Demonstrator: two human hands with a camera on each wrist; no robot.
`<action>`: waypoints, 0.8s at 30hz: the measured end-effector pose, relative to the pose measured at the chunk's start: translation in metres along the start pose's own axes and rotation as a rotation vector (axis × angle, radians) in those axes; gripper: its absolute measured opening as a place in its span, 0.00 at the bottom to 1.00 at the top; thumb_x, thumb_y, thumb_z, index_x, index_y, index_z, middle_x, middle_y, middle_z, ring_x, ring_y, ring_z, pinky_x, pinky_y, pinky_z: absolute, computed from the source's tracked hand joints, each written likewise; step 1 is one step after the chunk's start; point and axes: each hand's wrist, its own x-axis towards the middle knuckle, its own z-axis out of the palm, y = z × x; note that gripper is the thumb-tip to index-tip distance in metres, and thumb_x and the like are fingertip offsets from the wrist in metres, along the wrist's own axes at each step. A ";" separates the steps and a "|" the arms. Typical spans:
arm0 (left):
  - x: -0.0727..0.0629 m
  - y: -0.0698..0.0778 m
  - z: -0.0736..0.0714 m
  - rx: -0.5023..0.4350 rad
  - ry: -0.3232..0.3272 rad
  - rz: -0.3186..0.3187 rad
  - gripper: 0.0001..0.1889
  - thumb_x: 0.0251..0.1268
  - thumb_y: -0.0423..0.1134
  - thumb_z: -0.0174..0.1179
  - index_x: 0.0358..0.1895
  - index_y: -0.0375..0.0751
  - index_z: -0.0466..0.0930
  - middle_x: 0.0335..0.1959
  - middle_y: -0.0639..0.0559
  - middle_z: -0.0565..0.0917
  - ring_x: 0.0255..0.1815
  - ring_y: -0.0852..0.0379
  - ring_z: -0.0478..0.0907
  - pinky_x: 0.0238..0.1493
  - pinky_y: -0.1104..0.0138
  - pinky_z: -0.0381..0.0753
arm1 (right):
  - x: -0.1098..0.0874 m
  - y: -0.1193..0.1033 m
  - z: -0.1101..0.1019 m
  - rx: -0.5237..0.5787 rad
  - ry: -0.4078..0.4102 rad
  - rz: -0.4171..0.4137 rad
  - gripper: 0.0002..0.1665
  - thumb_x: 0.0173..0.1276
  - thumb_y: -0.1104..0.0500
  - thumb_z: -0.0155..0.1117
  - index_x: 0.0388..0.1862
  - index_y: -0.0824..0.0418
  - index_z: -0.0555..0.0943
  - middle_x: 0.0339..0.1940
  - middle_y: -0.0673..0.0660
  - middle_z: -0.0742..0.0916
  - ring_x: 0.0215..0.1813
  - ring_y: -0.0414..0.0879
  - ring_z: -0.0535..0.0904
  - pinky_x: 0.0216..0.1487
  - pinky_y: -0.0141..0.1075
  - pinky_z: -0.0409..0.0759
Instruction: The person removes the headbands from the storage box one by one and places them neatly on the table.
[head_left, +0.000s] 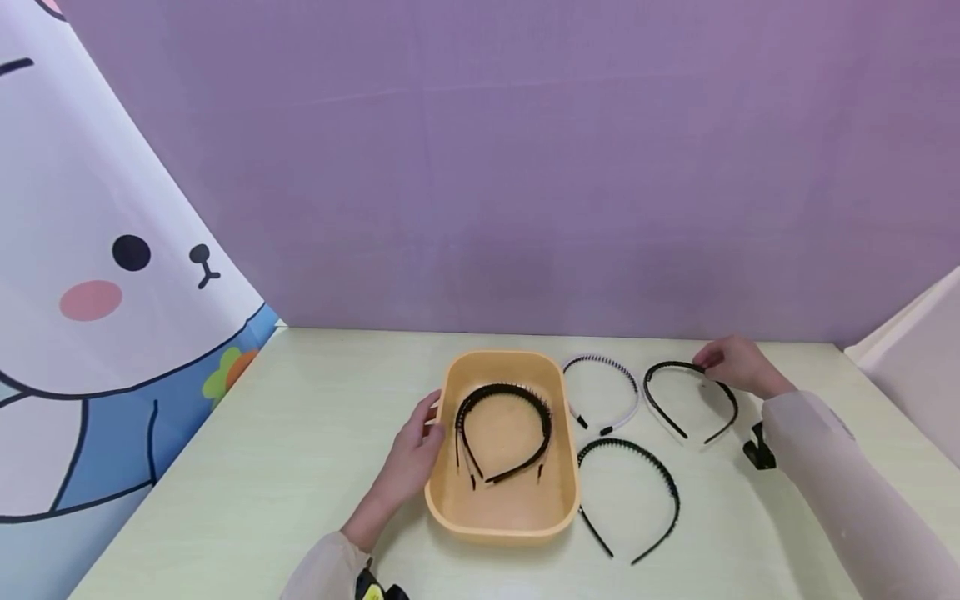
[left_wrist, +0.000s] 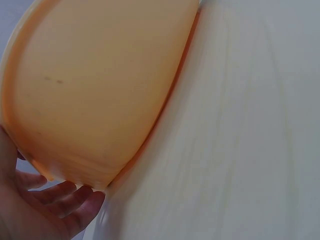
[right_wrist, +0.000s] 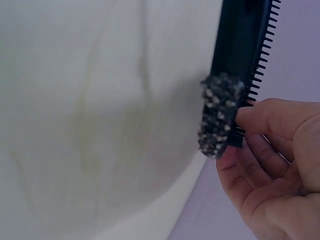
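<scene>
My left hand (head_left: pixel 417 454) holds the tan plastic bin (head_left: pixel 504 533) at its left side. The left wrist view has the fingers (left_wrist: pixel 80 202) against the outer wall of the bin. Inside it lie black headbands (head_left: pixel 501 390), overlapping one another. Far right on the table, my right hand (head_left: pixel 733 364) pinches a black headband (head_left: pixel 660 400) at the top of its arc. Close up in the right wrist view, this headband (right_wrist: pixel 242 45) shows comb teeth along one edge and a glittery, beaded strip; thumb and fingers grip it.
A pale lilac headband (head_left: pixel 633 387) with dark tips lies just right of the bin. Nearer me is another black toothed headband (head_left: pixel 671 492). The pale table (head_left: pixel 300 450) ends at a purple cloth backdrop (head_left: pixel 525 167); a cartoon-print cloth (head_left: pixel 90 250) hangs at left.
</scene>
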 end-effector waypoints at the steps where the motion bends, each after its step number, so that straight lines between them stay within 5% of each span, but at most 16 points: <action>1: 0.000 0.000 0.000 0.004 0.001 -0.003 0.25 0.73 0.34 0.41 0.72 0.40 0.57 0.62 0.32 0.72 0.57 0.40 0.75 0.52 0.54 0.79 | 0.000 0.001 0.000 0.000 -0.003 0.005 0.15 0.51 0.72 0.61 0.40 0.76 0.81 0.36 0.68 0.86 0.36 0.52 0.81 0.33 0.36 0.78; 11: 0.000 -0.001 0.001 0.010 -0.001 -0.006 0.25 0.74 0.34 0.40 0.72 0.40 0.56 0.62 0.33 0.72 0.57 0.40 0.75 0.52 0.54 0.79 | -0.003 0.003 0.003 -0.018 -0.009 0.027 0.13 0.54 0.70 0.61 0.40 0.73 0.82 0.37 0.67 0.86 0.38 0.56 0.81 0.32 0.37 0.78; 24: 0.000 0.000 0.000 0.023 -0.002 -0.003 0.25 0.74 0.34 0.40 0.72 0.39 0.56 0.62 0.32 0.71 0.58 0.40 0.75 0.53 0.53 0.78 | -0.005 0.009 0.005 -0.009 0.014 0.047 0.15 0.52 0.69 0.63 0.40 0.72 0.82 0.35 0.65 0.86 0.35 0.45 0.79 0.31 0.35 0.76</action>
